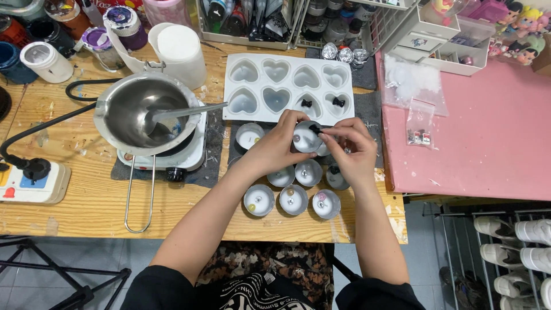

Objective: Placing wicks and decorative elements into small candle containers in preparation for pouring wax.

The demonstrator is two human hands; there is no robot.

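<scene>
The left hand (275, 146) grips a small round tin (304, 139) of white wax, lifted just above the wooden table (86, 201). The right hand (350, 150) pinches a tiny black piece (315, 130) at the tin's rim — fingers closed on it. Below them sit more filled tins (293, 199) in rows. A white heart mould (287, 86) lies just behind, and a steel pot (143, 112) rests on a hotplate to the left.

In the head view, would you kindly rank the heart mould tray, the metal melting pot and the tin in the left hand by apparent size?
1. Heart mould tray, largest.
2. Metal melting pot, close behind.
3. Tin held in the left hand, clearly smallest.
</scene>
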